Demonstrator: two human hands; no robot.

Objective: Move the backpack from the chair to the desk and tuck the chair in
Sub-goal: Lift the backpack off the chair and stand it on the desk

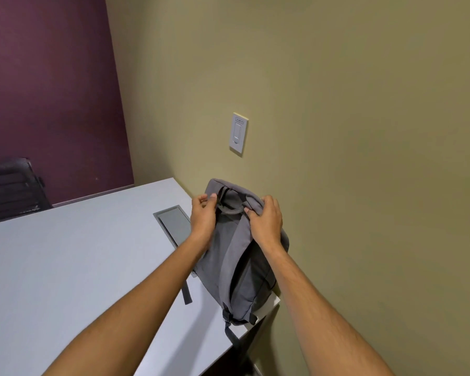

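Note:
A grey backpack (236, 270) stands upright on the right end of the white desk (65, 267), leaning against the olive wall, its straps facing me. My left hand (202, 215) pinches the top left of the backpack near its carry handle. My right hand (263, 221) grips the top right corner. A loose strap end hangs over the desk's near edge. A black mesh chair (11, 185) stands at the far left behind the desk; only its backrest shows.
A grey cable hatch (173, 222) is set into the desk just left of the backpack. A white wall switch (238, 134) sits on the olive wall above. A purple wall runs behind the desk's far side.

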